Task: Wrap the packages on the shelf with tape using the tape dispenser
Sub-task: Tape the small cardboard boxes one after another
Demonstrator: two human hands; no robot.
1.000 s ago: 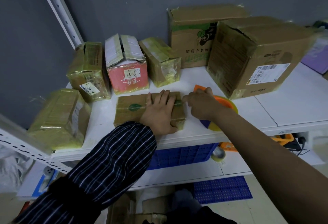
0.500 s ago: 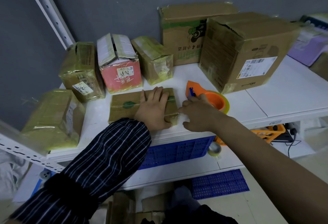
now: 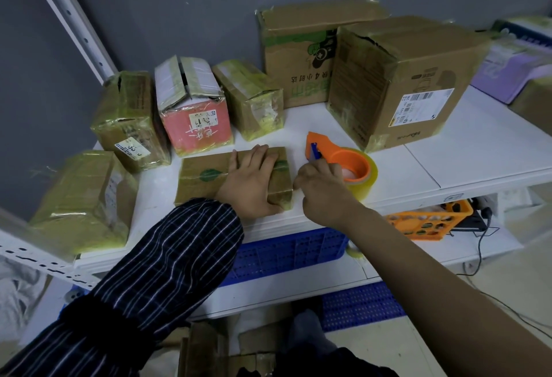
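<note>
**A:** Start at the left. What was that hand doing?

**B:** The left hand (image 3: 250, 181) lay flat and open, palm down on the flat package (image 3: 233, 178) at the front of the shelf (image 3: 484, 149), pinning it. That had not altered over the last second; the package sat where it had been, just in front of the red box (image 3: 195, 118) and the taped boxes either side.

**A:** So what had changed?

**B:** The right side. A second earlier the right hand (image 3: 321, 182) covered the tape dispenser (image 3: 343, 164) close against the package's right end. By this moment the dispenser had drawn clear to the right and stood on the shelf, its orange blade end pointing up and back, the yellowish roll (image 3: 369, 181) in plain view. The right hand was pinched shut at the package's near right corner, fingertips together, its back just touching the dispenser's frame.

**A:** Pinched on tape?

**B:** I could not tell. Clear tape would hardly show there, and no strand was visible between corner and roll.

**A:** Meaning for the job?

**B:** My reading: one pass across this package had ended and the tape was being cut or pressed down at the corner. The large box (image 3: 397, 78) behind the dispenser waited.
</note>
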